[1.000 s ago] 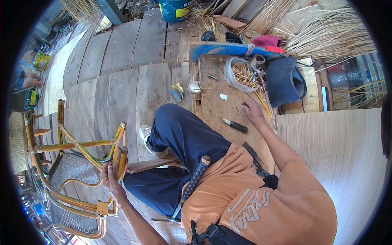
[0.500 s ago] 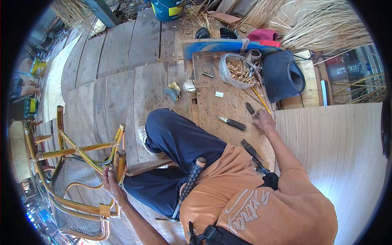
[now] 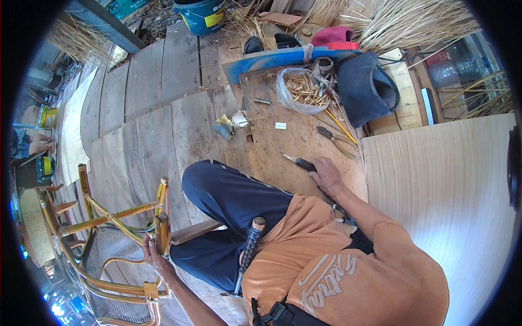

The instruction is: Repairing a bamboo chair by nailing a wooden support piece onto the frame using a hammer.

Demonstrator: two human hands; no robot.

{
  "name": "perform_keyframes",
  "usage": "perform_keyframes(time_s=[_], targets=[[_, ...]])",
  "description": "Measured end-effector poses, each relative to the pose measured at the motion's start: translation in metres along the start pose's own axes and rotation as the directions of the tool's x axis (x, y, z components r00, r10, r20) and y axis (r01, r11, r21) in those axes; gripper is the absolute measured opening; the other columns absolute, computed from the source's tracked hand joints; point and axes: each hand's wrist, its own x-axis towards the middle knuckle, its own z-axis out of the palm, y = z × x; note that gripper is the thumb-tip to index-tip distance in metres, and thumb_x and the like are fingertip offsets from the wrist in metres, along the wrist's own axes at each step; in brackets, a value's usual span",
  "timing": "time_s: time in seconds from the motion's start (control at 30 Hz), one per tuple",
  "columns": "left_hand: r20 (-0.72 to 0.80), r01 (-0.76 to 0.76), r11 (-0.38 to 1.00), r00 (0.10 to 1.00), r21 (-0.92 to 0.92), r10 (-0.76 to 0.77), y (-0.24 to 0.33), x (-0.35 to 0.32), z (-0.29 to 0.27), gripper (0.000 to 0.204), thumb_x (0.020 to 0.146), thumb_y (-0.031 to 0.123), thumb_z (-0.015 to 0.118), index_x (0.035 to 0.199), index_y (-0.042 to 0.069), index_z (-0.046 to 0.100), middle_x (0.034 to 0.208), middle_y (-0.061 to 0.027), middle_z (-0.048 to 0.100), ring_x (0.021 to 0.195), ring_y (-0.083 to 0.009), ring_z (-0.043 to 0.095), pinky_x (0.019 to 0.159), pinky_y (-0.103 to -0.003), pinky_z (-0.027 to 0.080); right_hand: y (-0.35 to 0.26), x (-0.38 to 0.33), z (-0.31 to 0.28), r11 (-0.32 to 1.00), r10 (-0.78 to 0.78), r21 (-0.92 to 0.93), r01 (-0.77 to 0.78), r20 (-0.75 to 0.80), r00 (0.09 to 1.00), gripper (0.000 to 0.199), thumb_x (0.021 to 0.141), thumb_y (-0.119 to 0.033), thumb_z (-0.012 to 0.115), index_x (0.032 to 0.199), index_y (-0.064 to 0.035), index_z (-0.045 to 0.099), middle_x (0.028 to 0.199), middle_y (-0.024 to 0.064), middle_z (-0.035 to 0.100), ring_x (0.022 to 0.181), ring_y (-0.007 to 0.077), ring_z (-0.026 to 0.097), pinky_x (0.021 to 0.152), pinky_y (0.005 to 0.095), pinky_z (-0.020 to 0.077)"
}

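Observation:
My left hand (image 3: 154, 252) grips one upright leg of a yellow-brown rattan chair (image 3: 111, 217) that lies tipped on the plank floor at my lower left. My right hand (image 3: 328, 175) rests on the floor planks, with its fingers curled over the black handle of a knife (image 3: 298, 161). The knife's blade points away to the left. My dark blue trouser leg (image 3: 234, 198) lies between the two hands. A tool with a ridged dark grip and wooden knob (image 3: 250, 247) sticks up at my waist.
Pliers (image 3: 331, 138) and a yellow stick lie beyond the knife. A clear plastic bag of rattan bits (image 3: 302, 89), a dark blue pouch (image 3: 367, 87) and a blue bucket (image 3: 202, 13) sit farther off. A pale plywood sheet (image 3: 446, 185) fills the right side. Straw bundles (image 3: 413, 22) line the far edge.
My right hand has drawn back toward me and settled onto the knife's handle. My left hand stays on the chair leg; the view has shifted slightly.

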Motion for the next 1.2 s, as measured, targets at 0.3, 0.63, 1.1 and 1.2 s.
perform_keyframes(time_s=[0.3, 0.63, 1.1, 1.2], targets=[[-0.023, -0.014, 1.0, 1.0, 0.014, 0.014, -0.004, 0.003, 0.0, 0.037, 0.091, 0.023, 0.052, 0.12, 0.001, 0.052, 0.108, -0.0123, 0.056, 0.1, -0.0182, 0.053, 0.09, -0.029, 0.041, 0.02, -0.039, -0.002, 0.99, -0.055, 0.131, 0.048, 0.052, 0.997, 0.02, 0.078, -0.014, 0.061, 0.095, -0.0038, 0.056, 0.09, 0.0125, 0.056, 0.088, 0.0305, 0.054, 0.077, 0.0383, 0.0446], [-0.043, -0.046, 0.999, 0.998, 0.003, 0.046, 0.012, -0.005, 0.009, 0.036, 0.091, 0.022, 0.051, 0.118, -0.001, 0.053, 0.107, -0.0095, 0.056, 0.099, -0.0171, 0.052, 0.089, -0.028, 0.04, 0.088, -0.017, 0.021, 0.942, 0.315, -0.016, -0.335, -0.299, 0.901, 0.016, 0.085, -0.018, 0.052, 0.095, -0.0066, 0.057, 0.089, 0.0136, 0.057, 0.087, 0.0298, 0.055, 0.074, 0.04, 0.0447], [-0.13, -0.064, 0.97, 0.991, -0.236, 0.033, 0.006, 0.0, 0.001, 0.021, 0.091, 0.015, 0.052, 0.106, 0.0, 0.057, 0.091, -0.0032, 0.058, 0.09, -0.0102, 0.053, 0.083, -0.023, 0.041, -0.155, 0.12, -0.064, 0.626, -0.003, 0.78, -0.001, 0.003, 1.0, 0.002, 0.088, -0.002, 0.052, 0.089, -0.0034, 0.053, 0.072, 0.0017, 0.054, 0.062, 0.0062, 0.053, 0.056, 0.02, 0.0445], [-0.107, 0.016, 0.991, 0.994, -0.131, -0.03, 0.009, -0.001, -0.005, 0.02, 0.091, 0.01, 0.051, 0.108, 0.0, 0.055, 0.092, -0.0031, 0.057, 0.092, -0.0098, 0.054, 0.084, -0.023, 0.041, -0.272, 0.14, -0.034, 0.513, -0.344, 0.858, 0.017, 0.188, 0.92, 0.01, 0.086, 0.002, 0.054, 0.095, -0.0028, 0.054, 0.078, 0.0025, 0.055, 0.068, 0.0082, 0.056, 0.059, 0.0203, 0.0468]])
